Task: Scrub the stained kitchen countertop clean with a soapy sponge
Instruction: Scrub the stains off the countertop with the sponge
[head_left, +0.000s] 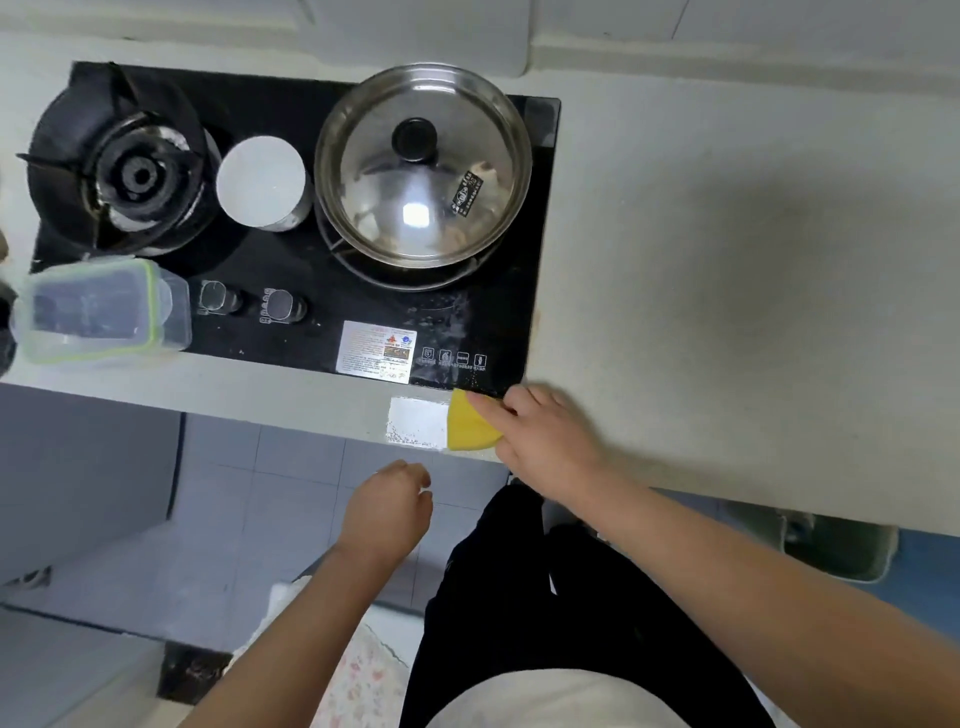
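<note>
A yellow sponge (468, 423) lies on the pale countertop (727, 312) at its front edge, just below the hob's front right corner. My right hand (545, 441) lies on top of the sponge, fingers curled over its right part. A bright white wet or soapy patch (418, 422) sits directly left of the sponge. My left hand (389, 512) hangs in front of the counter edge over the floor, fingers loosely curled, holding nothing.
A black gas hob (291, 322) is set in the counter, with a lidded steel pot (423, 166), a white cup (262, 182) and a bare burner (135, 171). A clear lidded container (98, 312) sits at the hob's front left. A bin (841, 545) stands under the counter.
</note>
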